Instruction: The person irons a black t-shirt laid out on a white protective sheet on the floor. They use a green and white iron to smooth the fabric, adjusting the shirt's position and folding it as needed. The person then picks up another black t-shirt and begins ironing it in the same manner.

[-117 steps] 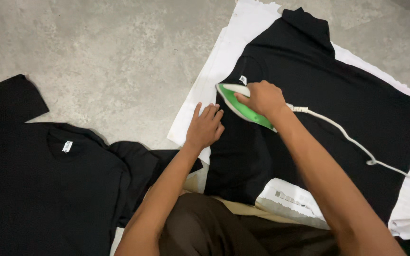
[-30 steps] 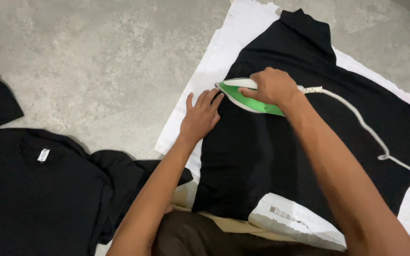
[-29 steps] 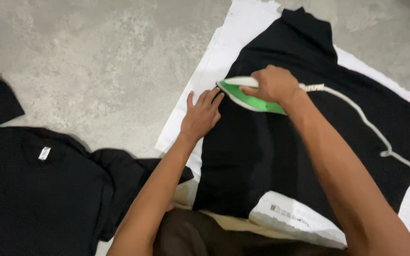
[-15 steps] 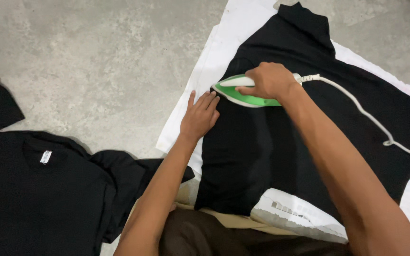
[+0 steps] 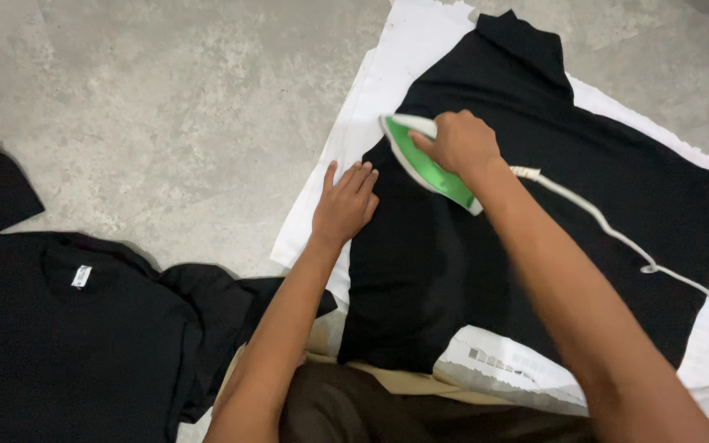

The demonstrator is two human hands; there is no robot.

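Right hand [image 5: 463,141] closed around the handle of the green-and-white plastic clothes iron [image 5: 425,164], fingers wrapped over the top, grip clamped. Iron sits soleplate-down on the black cotton T-shirt [image 5: 535,221], near the garment's 10 o'clock edge, nose pointing toward 10 o'clock. Shirt is spread flat on a white cloth sheet [image 5: 387,82] laid on the grey concrete floor [image 5: 166,98].

Left hand [image 5: 345,205] open, palm down, fingers together and extended toward 12 o'clock; holds nothing. It presses where the shirt's edge meets the white sheet, at about 8 o'clock from the iron and just beside it, not touching.

White power cord [image 5: 609,234] leaves the iron's heel toward 4 o'clock and trails across the shirt to the frame's right edge, with a small loop along the way.

Second black T-shirt with a small white neck label [image 5: 75,328] lies crumpled on the floor at 8 o'clock, well apart. Pale printed patch [image 5: 502,365] shows near the ironed shirt's lower hem; whether it is print or a folded layer, cannot tell.

Risks, as judged:
- Left fingertips lie close to the hot soleplate; a sideways pass toward 8 o'clock could burn them.
- Cord on the fabric could drag and wrinkle the pressed area, or snag the right forearm.
- Iron resting in one place could scorch or shine the dark cloth.
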